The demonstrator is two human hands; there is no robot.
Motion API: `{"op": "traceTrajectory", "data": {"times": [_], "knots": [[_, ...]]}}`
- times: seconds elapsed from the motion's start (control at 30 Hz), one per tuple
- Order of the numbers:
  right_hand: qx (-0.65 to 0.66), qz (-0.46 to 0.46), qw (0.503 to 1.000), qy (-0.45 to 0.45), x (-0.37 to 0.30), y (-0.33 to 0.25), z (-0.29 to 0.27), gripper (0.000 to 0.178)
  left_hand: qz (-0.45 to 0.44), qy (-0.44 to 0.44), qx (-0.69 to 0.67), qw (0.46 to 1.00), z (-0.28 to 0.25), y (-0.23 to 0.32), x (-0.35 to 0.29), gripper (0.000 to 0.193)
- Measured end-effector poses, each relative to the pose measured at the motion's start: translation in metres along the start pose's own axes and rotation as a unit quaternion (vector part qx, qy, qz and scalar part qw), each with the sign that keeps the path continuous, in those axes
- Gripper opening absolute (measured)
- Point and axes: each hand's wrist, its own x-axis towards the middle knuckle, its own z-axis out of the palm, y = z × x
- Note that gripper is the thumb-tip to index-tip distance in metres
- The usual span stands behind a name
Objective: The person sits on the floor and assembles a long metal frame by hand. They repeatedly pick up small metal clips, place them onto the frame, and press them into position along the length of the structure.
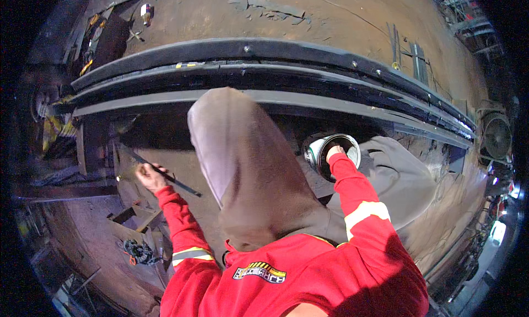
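My left hand (151,176) is closed round a long, thin dark stick (184,187) that slants down to the right. The stick's upper end fades into the dark under the beams, so I cannot tell what is on it. To the right of my raised knee, a round metal can (314,153) with a pale and green side leans with its mouth toward me. My right hand (334,151) reaches into its mouth and seems to grip it at the rim; the fingertips are hidden. Dark-coated long steel beams (308,100) run side by side just beyond my knee.
A bottle-like container (145,13) stands on the rusty floor beyond the beams. Metal strips (420,63) lie at the far right, near a large round fan (496,134). At the near left are an open-topped metal piece (134,218) and a dark tangled bundle (140,252).
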Motion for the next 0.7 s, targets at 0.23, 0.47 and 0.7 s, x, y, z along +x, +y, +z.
{"op": "traceTrajectory", "data": {"times": [0.23,0.47,0.7], "knots": [[-0.107,-0.171,0.976,-0.078,-0.035,-0.013,-0.023,0.014,0.260,-0.265,0.094,0.924,0.080,0.246,0.068,0.027],[0.181,-0.339,0.904,-0.187,-0.068,0.020,-0.065,0.019,0.484,-0.550,0.232,0.640,0.263,0.336,-0.058,0.033],[0.494,-0.307,0.765,-0.277,-0.124,0.066,-0.133,0.024,0.460,-0.605,0.229,0.608,0.333,0.209,-0.131,0.027]]}}
